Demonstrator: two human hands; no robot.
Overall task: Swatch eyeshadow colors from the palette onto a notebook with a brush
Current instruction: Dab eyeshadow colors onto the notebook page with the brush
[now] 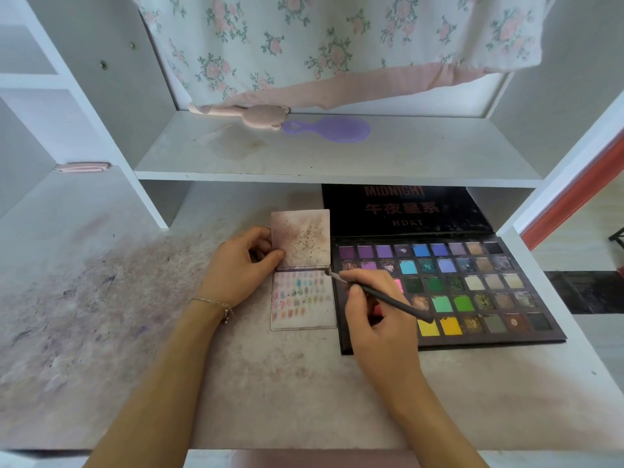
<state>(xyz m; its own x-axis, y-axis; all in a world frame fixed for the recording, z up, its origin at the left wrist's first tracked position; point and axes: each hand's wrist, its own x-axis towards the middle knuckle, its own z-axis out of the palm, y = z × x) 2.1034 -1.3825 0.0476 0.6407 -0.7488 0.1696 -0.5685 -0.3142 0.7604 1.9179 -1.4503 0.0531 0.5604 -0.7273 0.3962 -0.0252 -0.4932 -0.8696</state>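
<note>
A small open notebook (302, 298) lies on the desk, its lower page covered in rows of pastel swatches, its upper page stained pinkish. My left hand (241, 268) pinches the left edge of the upper page near the fold. To the right lies a large black eyeshadow palette (472, 292) with several rows of coloured pans and its lid folded back. My right hand (374, 312) grips a thin dark brush (388, 298) over the palette's left side. The brush tip rests at the notebook's top right corner of the lower page.
The desk top (118, 315) is smeared with pink and purple powder. A white shelf (337, 153) above holds a purple hand mirror (327, 130) and a pink bear-shaped item (260, 116). Floral fabric (337, 45) hangs behind. Shelf uprights stand left and right.
</note>
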